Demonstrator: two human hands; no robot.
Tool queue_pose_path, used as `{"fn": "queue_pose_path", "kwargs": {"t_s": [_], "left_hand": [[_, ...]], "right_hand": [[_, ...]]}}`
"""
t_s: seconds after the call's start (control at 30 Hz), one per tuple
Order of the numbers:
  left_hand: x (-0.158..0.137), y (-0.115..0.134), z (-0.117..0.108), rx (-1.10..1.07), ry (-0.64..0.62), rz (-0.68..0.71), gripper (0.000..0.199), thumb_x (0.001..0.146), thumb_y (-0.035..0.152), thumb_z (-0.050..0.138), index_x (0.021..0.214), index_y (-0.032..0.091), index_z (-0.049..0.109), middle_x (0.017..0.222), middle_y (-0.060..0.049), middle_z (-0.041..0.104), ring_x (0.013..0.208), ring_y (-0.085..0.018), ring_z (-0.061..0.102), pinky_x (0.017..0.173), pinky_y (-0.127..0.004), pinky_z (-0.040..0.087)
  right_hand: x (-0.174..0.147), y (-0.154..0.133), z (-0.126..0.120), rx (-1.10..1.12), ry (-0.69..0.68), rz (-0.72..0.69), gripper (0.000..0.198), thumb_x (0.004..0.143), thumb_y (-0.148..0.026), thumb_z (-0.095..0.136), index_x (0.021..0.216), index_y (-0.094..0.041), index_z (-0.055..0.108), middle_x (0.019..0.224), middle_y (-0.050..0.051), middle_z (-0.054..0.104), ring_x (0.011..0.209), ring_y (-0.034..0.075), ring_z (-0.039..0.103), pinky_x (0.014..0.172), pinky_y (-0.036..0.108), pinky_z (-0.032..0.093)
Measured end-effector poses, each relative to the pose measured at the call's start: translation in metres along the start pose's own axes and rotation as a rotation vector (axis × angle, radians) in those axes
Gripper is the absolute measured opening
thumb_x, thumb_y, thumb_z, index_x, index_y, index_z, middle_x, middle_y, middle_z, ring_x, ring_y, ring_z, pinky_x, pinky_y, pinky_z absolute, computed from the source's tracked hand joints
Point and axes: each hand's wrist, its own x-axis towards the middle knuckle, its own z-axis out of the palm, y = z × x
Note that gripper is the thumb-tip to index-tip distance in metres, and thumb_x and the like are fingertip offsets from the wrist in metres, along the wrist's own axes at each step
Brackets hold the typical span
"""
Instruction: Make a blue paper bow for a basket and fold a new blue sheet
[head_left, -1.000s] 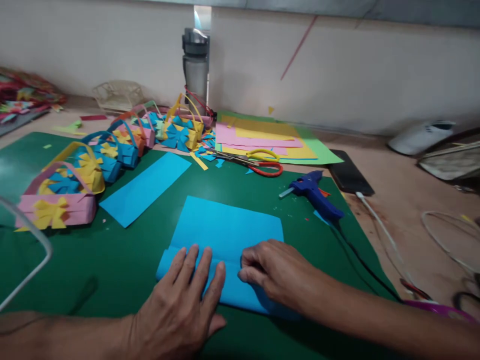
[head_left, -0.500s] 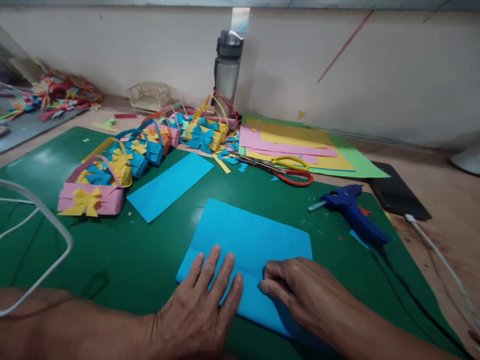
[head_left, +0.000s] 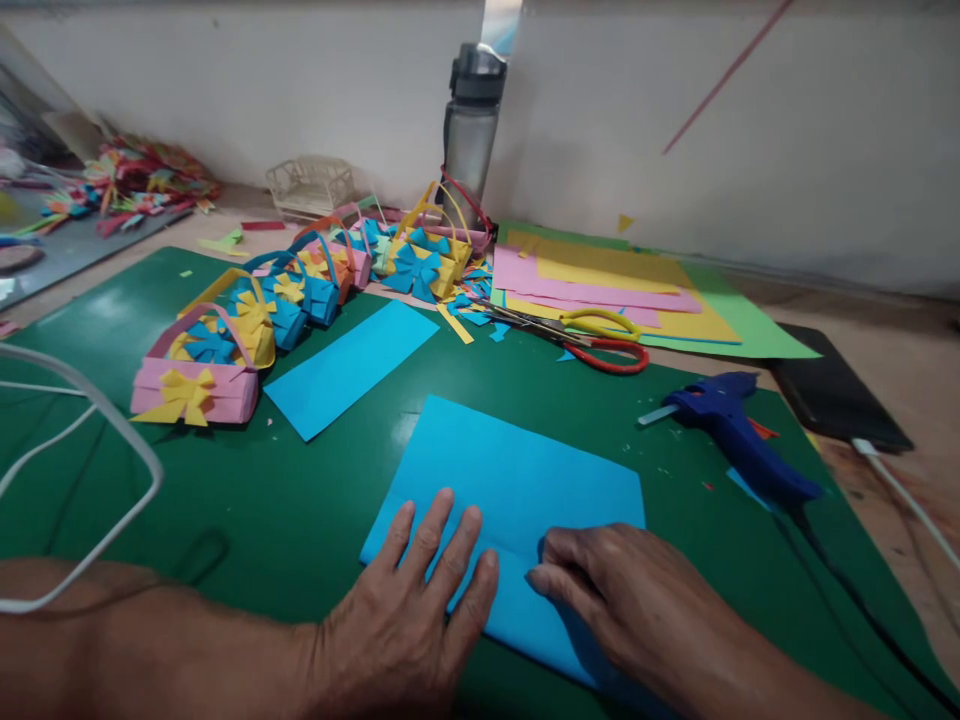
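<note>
A blue sheet of paper [head_left: 525, 455] lies in front of me on the green mat, folded over along its near edge. My left hand [head_left: 420, 600] rests flat on the paper's left part, fingers spread. On the right part, my right hand [head_left: 607, 580] presses down with curled fingers, thumb against the index finger. The inside of that hand is hidden, so I cannot see whether it pinches anything. Beyond the sheet, to the left, lies a blue paper strip [head_left: 352, 370]. To the right of the sheet is a blue glue gun [head_left: 739, 435] on its side.
Several small paper baskets with bows [head_left: 195, 390] line the mat's left side. Scissors [head_left: 585, 335] with red and yellow handles lie before stacked coloured paper [head_left: 630, 285]. A bottle [head_left: 472, 140] stands by the wall. A phone [head_left: 840, 385] is at right; a white cable [head_left: 127, 440] loops at left.
The view has shifted slightly, so the whole scene sits a little further right. Both hands keep nearly the same places on the blue paper.
</note>
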Motion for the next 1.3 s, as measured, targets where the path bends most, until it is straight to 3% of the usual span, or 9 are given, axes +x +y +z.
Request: {"fn": "queue_pose_path", "kwargs": {"t_s": [0.37, 0.67, 0.97, 1.17, 1.3], "left_hand": [[0.0, -0.001, -0.001, -0.003, -0.015, 0.01, 0.081, 0.082, 0.07, 0.037, 0.135, 0.009, 0.039, 0.142, -0.026, 0.034, 0.128, -0.049, 0.028, 0.092, -0.062, 0.031], [0.0, -0.002, -0.003, -0.032, -0.039, 0.016, 0.083, 0.08, 0.07, 0.041, 0.136, 0.009, 0.038, 0.142, -0.027, 0.033, 0.128, -0.05, 0.027, 0.09, -0.063, 0.034], [-0.003, 0.006, -0.005, -0.162, -0.127, -0.029, 0.093, 0.069, 0.071, 0.053, 0.138, 0.01, 0.037, 0.149, -0.024, 0.02, 0.135, -0.05, 0.002, 0.095, -0.071, 0.024], [0.0, 0.0, -0.012, -0.22, -0.198, -0.013, 0.08, 0.078, 0.069, 0.045, 0.136, 0.015, 0.043, 0.149, -0.017, 0.026, 0.132, -0.051, 0.017, 0.09, -0.069, 0.034], [0.003, -0.002, -0.016, -0.23, -0.176, -0.004, 0.082, 0.079, 0.074, 0.037, 0.134, 0.014, 0.047, 0.147, -0.017, 0.031, 0.13, -0.051, 0.024, 0.087, -0.07, 0.037]], "right_hand": [[0.003, 0.002, 0.003, 0.001, 0.062, -0.02, 0.031, 0.086, -0.029, 0.049, 0.056, -0.02, 0.05, 0.052, 0.002, 0.057, 0.047, 0.015, 0.05, 0.047, 0.027, 0.015], [0.003, 0.0, 0.002, 0.011, 0.047, -0.018, 0.03, 0.086, -0.028, 0.05, 0.058, -0.019, 0.052, 0.054, 0.002, 0.058, 0.05, 0.015, 0.05, 0.048, 0.028, 0.015], [-0.012, 0.006, -0.006, 0.094, -0.003, -0.006, 0.029, 0.086, -0.025, 0.052, 0.058, -0.018, 0.05, 0.052, -0.001, 0.05, 0.047, 0.01, 0.038, 0.048, 0.027, 0.013], [-0.015, 0.007, -0.008, 0.067, -0.038, 0.0, 0.024, 0.086, -0.026, 0.053, 0.063, -0.018, 0.056, 0.059, 0.001, 0.057, 0.052, 0.011, 0.044, 0.048, 0.027, 0.015], [-0.013, 0.003, -0.01, -0.004, -0.062, 0.029, 0.022, 0.086, -0.025, 0.053, 0.067, -0.018, 0.061, 0.063, 0.003, 0.062, 0.054, 0.012, 0.049, 0.048, 0.027, 0.015]]}}
